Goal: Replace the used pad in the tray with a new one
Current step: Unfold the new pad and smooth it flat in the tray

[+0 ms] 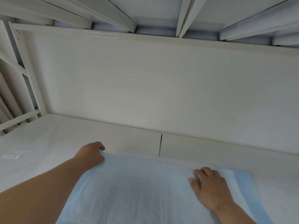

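Now the left hand (93, 155) pinches the blue pad's (137, 191) far corner over the white tray (137, 143); right hand (210, 186) lies flat, open, on it.

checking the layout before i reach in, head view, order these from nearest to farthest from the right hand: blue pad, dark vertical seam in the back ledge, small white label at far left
1. Blue pad: directly under the right hand, which lies flat on it.
2. Dark vertical seam: up and to the left, on the back ledge.
3. Small white label: far left edge, beyond the left hand gripping the pad's far corner.
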Demonstrator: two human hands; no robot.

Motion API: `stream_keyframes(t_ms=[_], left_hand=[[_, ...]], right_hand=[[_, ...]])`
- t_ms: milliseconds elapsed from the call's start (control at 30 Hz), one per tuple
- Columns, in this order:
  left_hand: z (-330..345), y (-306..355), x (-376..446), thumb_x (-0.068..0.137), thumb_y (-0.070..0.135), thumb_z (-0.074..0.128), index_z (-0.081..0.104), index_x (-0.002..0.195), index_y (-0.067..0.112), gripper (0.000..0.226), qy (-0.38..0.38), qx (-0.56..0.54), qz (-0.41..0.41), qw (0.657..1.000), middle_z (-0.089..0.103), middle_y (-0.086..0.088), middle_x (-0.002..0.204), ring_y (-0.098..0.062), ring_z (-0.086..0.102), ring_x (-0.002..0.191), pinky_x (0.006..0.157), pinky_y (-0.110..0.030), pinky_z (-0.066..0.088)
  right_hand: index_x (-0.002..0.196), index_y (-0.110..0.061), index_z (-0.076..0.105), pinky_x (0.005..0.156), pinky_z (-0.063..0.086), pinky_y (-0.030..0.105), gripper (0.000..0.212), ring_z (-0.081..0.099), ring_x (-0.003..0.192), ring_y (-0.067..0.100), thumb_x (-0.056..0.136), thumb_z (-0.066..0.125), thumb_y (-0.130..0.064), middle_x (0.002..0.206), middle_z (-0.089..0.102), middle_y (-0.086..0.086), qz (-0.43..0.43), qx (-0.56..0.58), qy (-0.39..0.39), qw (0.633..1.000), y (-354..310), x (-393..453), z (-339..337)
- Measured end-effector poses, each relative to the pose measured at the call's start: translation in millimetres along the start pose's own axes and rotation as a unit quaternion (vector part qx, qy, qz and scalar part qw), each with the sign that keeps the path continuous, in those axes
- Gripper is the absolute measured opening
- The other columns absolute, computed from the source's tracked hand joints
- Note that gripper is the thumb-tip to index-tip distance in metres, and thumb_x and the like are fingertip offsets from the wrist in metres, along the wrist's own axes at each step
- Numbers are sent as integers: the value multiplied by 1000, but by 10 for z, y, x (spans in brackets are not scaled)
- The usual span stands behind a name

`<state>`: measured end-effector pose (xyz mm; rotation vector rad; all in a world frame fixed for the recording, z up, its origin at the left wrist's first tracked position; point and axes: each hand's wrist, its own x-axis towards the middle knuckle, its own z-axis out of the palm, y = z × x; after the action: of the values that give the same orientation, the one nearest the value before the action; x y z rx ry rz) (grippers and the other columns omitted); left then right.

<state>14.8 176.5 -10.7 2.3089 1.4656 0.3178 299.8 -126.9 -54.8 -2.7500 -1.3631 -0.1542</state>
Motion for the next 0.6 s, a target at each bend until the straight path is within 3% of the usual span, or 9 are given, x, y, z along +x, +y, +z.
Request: stream_keyframes(t_ms=[100,300,467,600], left_hand=[[-21,-29,-34,77,6,54,58,118,21,44,31,-31,-10,999,57,2,104,-16,50,90,78,-24,41],[18,-53,-79,87,12,49,55,122,21,37,56,-27,-20,998,61,-5,117,-24,56,103,84,-30,45],[-31,-127,-51,90,12,52,66,93,17,15,78,-89,-63,991,63,-2,90,-20,54,81,66,-26,40],[-75,-172,-25,86,11,62,68,76,17,13,87,-268,-126,951,66,-6,81,-22,55,69,61,-26,43]], right_hand=[[132,-37,44,99,37,30,48,39,123,16,95,26,-61,130,42,-11,12,1,-20,1000,-50,-19,-40],[141,-35,35,102,36,31,54,35,127,18,96,23,-61,135,38,-6,31,-7,-49,998,-47,-18,-58],[151,-32,25,109,32,31,61,31,134,18,97,18,-60,145,32,-3,42,-5,-75,996,-43,-10,-36],[153,-32,19,113,28,32,62,25,139,19,97,16,-59,152,26,-2,55,-1,-96,994,-44,2,-23]])
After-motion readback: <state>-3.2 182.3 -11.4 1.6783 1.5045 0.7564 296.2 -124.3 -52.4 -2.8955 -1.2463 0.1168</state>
